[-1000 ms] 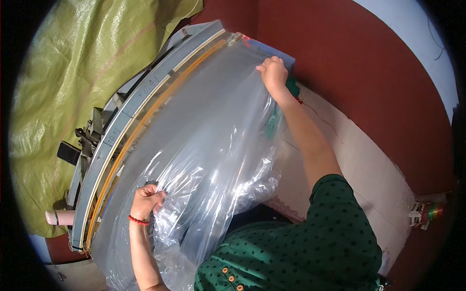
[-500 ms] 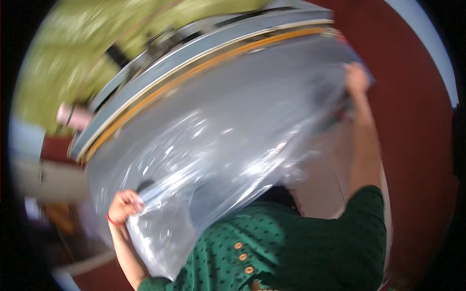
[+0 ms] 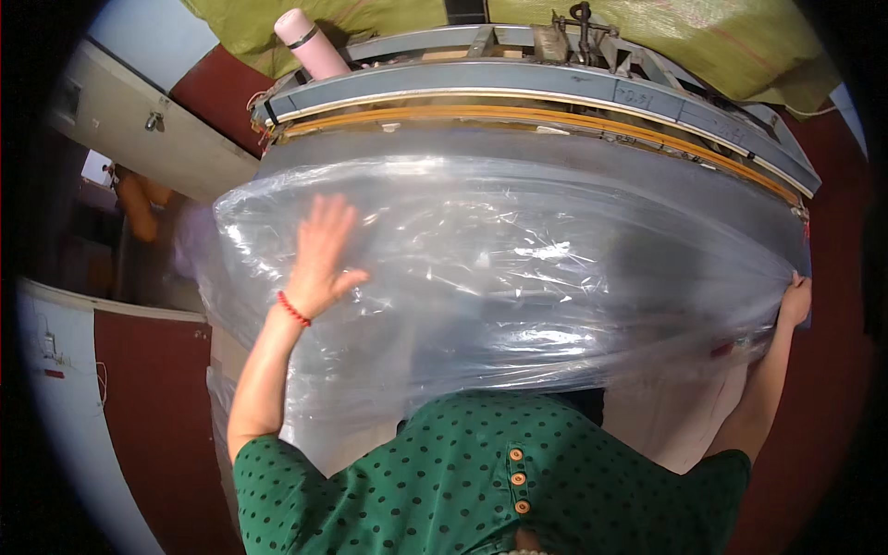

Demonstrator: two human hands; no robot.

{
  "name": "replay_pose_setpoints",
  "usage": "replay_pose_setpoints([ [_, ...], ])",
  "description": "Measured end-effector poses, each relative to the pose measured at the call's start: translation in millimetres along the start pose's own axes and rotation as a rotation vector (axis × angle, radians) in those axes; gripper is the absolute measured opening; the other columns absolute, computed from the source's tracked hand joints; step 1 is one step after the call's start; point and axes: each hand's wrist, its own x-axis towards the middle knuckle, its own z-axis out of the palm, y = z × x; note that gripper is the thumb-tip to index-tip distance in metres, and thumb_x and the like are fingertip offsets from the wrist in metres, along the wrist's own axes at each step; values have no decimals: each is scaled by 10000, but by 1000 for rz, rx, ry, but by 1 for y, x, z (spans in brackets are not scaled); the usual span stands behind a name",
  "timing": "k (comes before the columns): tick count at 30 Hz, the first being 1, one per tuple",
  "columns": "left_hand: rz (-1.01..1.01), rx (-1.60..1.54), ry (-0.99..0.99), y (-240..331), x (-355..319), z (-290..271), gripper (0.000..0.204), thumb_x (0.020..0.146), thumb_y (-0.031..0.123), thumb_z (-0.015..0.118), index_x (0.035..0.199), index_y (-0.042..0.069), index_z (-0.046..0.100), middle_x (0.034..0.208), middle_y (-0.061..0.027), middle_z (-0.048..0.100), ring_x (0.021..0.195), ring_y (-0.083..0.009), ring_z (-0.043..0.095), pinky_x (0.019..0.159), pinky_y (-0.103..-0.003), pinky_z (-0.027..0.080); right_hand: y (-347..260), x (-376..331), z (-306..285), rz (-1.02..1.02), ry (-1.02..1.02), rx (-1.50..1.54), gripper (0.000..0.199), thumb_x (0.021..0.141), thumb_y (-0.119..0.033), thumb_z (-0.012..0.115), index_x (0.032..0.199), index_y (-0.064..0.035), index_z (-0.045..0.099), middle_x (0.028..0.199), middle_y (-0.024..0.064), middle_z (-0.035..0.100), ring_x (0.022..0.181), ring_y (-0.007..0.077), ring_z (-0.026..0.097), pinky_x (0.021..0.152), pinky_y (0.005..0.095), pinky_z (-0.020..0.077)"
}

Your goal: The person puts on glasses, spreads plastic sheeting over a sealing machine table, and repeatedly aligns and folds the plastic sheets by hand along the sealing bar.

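A wide sheet of clear plastic film point(image 3: 518, 268) lies wrinkled and shiny over a grey work surface point(image 3: 647, 166), its near part hanging down toward my body. My left hand point(image 3: 326, 254), with a red bracelet at the wrist, rests flat or just above the film on the left side, fingers spread and slightly blurred. At the far right end, my right hand point(image 3: 797, 301) pinches the gathered edge of the film, fingers closed on it.
Behind the work surface runs a long grey metal bar point(image 3: 518, 88) with an orange strip point(image 3: 462, 116). A pink bottle point(image 3: 313, 44) stands at the back left. Yellow-green woven sacks point(image 3: 703, 42) lie beyond. To the left are a pale door point(image 3: 153, 106) and a red-and-white wall point(image 3: 153, 398).
My left hand has let go of the film edge, opened and moved forward onto the sheet. The film now lies further left across the surface. My right hand keeps its hold; the head view has turned.
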Motion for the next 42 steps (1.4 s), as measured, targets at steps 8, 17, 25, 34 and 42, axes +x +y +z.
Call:
replay_pose_setpoints([
  [8, -68, -82, 63, -21, -3, 30, 440, 800, 270, 552, 1168, 40, 481, 1262, -138, 426, 1210, -316, 348, 966, -436, 296, 13, 6, 3, 24, 3, 0, 334, 849, -359, 454, 936, -45, 527, 951, 173, 575, 876, 377, 534, 681, 455, 410],
  [17, 93, -43, -30, 25, 21, 63, 692, 800, 476, 483, 1298, 29, 306, 1369, -148, 262, 1271, -337, 222, 997, -452, 232, 17, 9, 13, 12, 25, 13, 324, 840, -372, 462, 924, -67, 537, 922, 167, 588, 871, 371, 540, 676, 454, 413],
  [25, -68, -199, 333, 13, 43, 79, 277, 787, 165, 581, 1015, 12, 542, 879, -146, 586, 788, -273, 552, 706, -344, 435, 72, 37, 33, 14, 90, 371, 375, 825, -387, 528, 909, -23, 565, 866, 127, 609, 807, 258, 567, 692, 359, 426],
  [34, -339, -349, 454, 10, 68, 78, 206, 701, 133, 658, 849, 15, 578, 616, -109, 565, 561, -239, 555, 528, -331, 435, 107, 29, -59, 123, 40, 1356, 260, 827, -248, 592, 966, -29, 575, 915, 31, 582, 830, 112, 525, 770, 252, 417],
  [42, -361, -527, 632, -17, 96, 39, 104, 771, 129, 530, 767, 31, 562, 750, -109, 535, 692, -227, 508, 664, -307, 419, 42, 40, -85, 234, -48, 1118, 304, 814, -218, 587, 997, 24, 592, 936, 74, 609, 837, 158, 568, 757, 271, 448],
])
